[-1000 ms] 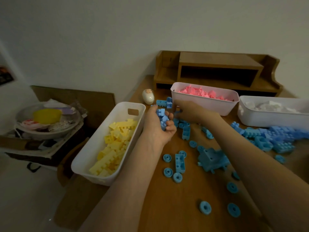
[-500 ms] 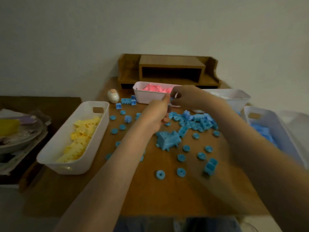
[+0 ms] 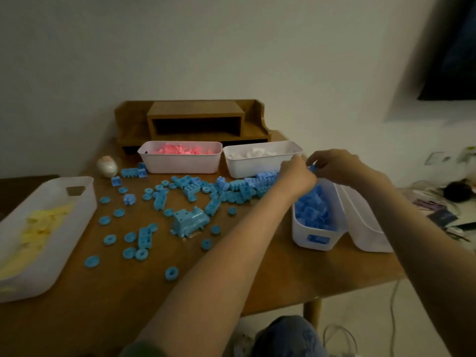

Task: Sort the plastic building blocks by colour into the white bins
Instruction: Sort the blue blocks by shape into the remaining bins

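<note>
Loose blue blocks (image 3: 231, 188) and blue round pieces (image 3: 109, 239) lie scattered over the wooden table (image 3: 123, 292). At the right stands a white bin (image 3: 301, 235) full of blue blocks. My left hand (image 3: 298, 176) hovers over its far end with the fingers curled downward, and what is under the palm is hidden. My right hand (image 3: 334, 164) pinches a small blue block (image 3: 313, 168) just beyond it. A bin with yellow blocks (image 3: 85, 199) sits at the left. A bin with pink blocks (image 3: 180, 164) and one with white blocks (image 3: 257, 167) stand at the back.
Another white bin (image 3: 365, 228) leans against the blue one at the table's right edge. A larger blue train-shaped piece (image 3: 189, 222) lies mid-table. An egg-shaped object (image 3: 107, 166) and a wooden shelf (image 3: 193, 122) are at the back. Clutter lies on the floor to the right.
Both hands moved right from the middle of the table to above the blue bin. The view swung right, bringing the blue bin and the bin beside it into sight.
</note>
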`<state>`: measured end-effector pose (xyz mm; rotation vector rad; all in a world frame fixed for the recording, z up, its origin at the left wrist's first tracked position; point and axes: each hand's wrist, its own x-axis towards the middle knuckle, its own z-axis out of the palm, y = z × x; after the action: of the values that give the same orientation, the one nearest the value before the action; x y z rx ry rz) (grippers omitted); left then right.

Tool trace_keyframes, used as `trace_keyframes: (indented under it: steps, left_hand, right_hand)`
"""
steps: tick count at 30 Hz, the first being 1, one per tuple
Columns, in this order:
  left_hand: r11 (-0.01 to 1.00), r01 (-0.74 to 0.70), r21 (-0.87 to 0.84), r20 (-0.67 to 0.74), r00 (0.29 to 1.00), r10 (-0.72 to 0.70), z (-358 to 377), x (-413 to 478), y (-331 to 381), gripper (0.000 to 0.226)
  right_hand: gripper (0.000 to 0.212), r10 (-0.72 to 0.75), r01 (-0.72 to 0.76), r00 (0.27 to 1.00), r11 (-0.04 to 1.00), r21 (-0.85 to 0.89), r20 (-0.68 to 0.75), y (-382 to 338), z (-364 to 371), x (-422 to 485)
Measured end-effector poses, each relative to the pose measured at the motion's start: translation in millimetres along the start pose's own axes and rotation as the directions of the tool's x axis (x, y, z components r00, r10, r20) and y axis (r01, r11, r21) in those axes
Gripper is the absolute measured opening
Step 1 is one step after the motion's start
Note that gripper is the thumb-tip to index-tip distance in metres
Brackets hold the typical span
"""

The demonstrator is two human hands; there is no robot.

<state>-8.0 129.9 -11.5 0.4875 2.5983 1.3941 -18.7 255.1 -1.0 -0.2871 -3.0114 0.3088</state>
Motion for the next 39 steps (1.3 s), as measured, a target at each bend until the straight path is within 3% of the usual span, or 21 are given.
trace_keyframes:
  steps: [5,13,19,23,29,34,39]
  left_hand:
    - [0.937,-0.085,0.338,0.142,0.989,0.038,18.5,22.5,-0.7,0.065]
    - [0.909,-0.192,0.369,0.095,0.981,0.169,-48.4,21.1,-26.5,0.043]
    - [0.879,0.023,0.477,-0.039,0.999,-0.004,-132.6,14.4,-84.4,0.042]
    - [0.798,0.221,0.56,-0.168,0.974,-0.152,-167.5,6.1,-129.1,0.044]
    - [0.637,0.506,0.581,-0.429,0.856,-0.289,-205.2,-4.5,-191.4,0.052]
    - [0.628,0.587,0.51,-0.489,0.799,-0.35,-224.5,13.7,-222.5,0.047]
    - [0.586,0.661,0.469,-0.576,0.732,-0.364,-233.1,25.8,-244.0,0.041]
  right_hand:
    - [0.034,-0.036,0.037,0.999,0.998,-0.051,0.027,8.0,4.0,11.1]
    - [0.035,-0.213,0.214,0.977,0.976,0.042,-0.03,-44.7,3.7,22.1]
    - [0.036,-0.364,0.358,0.931,0.92,0.159,0.013,-125.5,23.5,29.9]
    - [0.041,-0.432,0.413,0.899,0.891,0.191,0.068,-176.6,53.3,33.5]
    - [0.049,-0.527,0.498,0.835,0.846,0.19,0.16,-258.5,99.8,46.5]
    - [0.041,-0.61,0.59,0.766,0.793,0.155,0.204,-315.3,126.4,60.5]
    - [0.052,-0.644,0.647,0.729,0.759,0.077,0.232,-346.6,146.8,84.2]
